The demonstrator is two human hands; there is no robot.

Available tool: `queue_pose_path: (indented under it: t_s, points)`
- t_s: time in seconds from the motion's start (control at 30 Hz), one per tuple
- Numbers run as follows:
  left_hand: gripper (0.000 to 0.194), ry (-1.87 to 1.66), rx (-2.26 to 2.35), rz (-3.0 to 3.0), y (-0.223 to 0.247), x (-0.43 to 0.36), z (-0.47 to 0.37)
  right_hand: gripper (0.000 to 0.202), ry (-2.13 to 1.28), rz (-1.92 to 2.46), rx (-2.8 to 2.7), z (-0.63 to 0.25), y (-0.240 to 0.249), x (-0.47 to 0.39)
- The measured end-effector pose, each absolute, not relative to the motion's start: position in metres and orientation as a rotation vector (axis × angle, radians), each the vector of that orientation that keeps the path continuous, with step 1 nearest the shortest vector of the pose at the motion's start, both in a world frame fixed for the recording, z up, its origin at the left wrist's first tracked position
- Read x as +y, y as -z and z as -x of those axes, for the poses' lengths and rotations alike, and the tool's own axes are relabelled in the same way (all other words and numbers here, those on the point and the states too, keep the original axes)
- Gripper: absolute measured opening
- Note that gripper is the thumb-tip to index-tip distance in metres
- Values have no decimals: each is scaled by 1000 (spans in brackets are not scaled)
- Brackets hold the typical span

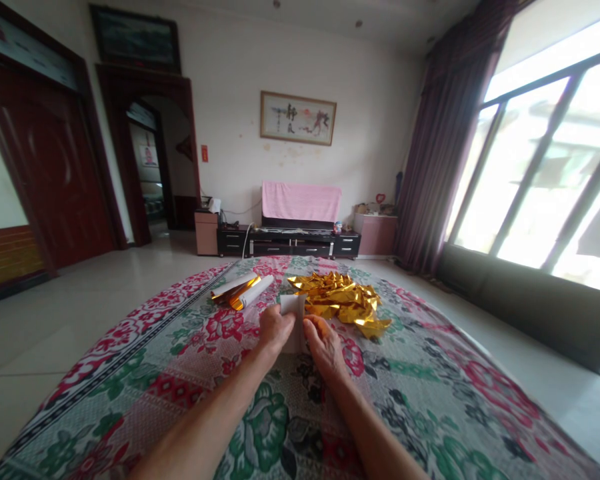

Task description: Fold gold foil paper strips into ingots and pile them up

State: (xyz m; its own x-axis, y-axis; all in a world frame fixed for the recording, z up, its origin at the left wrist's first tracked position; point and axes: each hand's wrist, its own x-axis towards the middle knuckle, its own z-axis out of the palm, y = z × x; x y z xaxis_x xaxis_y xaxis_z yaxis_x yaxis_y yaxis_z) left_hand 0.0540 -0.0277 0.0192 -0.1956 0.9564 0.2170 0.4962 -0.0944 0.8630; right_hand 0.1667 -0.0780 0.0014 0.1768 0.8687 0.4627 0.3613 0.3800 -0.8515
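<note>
Between my hands, above the flowered cloth, is a small sheet of paper [293, 305] with its white side towards me. My left hand [277, 327] is closed on its left side, the thumb lying over the white face. At the right edge, my right hand [323, 339] pinches the same paper, thumb up and fingers curled behind. Just beyond my right hand lies a heap of shiny gold foil paper pieces [343, 295], creased and overlapping. Loosely curled sheets [255, 292], white on one side and gold on the other, rest beyond my left hand.
A cloth with red and green flowers [260, 427] covers the broad surface under my arms. Past its far edge stands a low black cabinet [293, 243], with a pink towel [301, 200] draped over something on it. Windows [540, 167] and a purple curtain [437, 140] are on the right.
</note>
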Motion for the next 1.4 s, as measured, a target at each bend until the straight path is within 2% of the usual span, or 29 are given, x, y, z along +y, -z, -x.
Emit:
queue_pose_path:
  t_s: [0.1, 0.33, 0.57, 0.73, 0.83, 1.1, 1.27, 1.4]
  points:
    - [21, -1264, 1662, -1578, -20, -29, -55, 32, -607, 1201, -1354, -164, 1, -76]
    - [20, -1288, 1540, -1460, -22, -33, -59, 29, -531, 1216, -1336, -168, 9, -68]
    - [19, -1267, 1387, -1402, -17, -27, -57, 34, -721, 1139, -1271, -171, 6, -68]
    - [32, -1283, 1256, -1429, -17, -27, -57, 35, -767, 1120, -1215, -172, 3, -69]
    - [28, -1268, 1247, -1450, -18, -30, -59, 34, -795, 1124, -1204, -173, 5, -68]
    - [27, -1068, 1094, -1398, -26, -36, -53, 41, -742, 1093, -1139, -178, -5, -68]
    - [18, -830, 1008, -1410, -31, -40, -46, 41, -989, 994, -1115, -185, -7, -66]
    - [16, -788, 1040, -1445, -30, -39, -42, 36, -1061, 977, -1133, -190, 0, -61]
